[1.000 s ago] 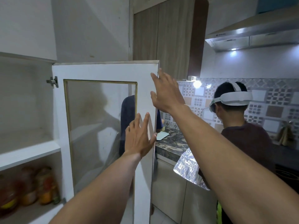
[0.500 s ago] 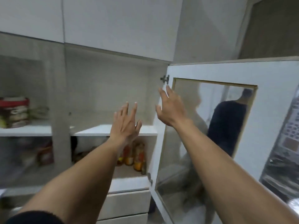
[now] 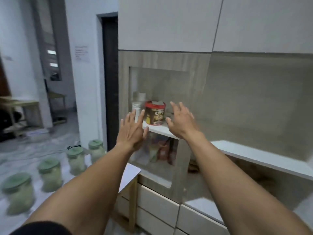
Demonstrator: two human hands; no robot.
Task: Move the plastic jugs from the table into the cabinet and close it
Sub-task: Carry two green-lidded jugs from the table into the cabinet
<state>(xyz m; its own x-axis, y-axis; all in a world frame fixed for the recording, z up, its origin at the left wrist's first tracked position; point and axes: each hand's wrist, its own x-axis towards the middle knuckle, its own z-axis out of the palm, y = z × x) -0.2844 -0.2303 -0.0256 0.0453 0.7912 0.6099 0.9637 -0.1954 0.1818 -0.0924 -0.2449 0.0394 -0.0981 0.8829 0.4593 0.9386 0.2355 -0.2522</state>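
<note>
Both the left hand (image 3: 131, 133) and right hand (image 3: 182, 122) hang open and empty, while four green-lidded plastic jugs (image 3: 50, 173) wait on the tabletop (image 3: 130, 172) at eight o'clock, seemingly full, heavyish, best gripped round the body.

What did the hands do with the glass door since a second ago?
The left hand and right hand let go of the glass door, which has left the view as the head turned left. Now four green-lidded jugs show on the table, plus a red tub on the shelf. Both hands stayed open and empty.
</note>
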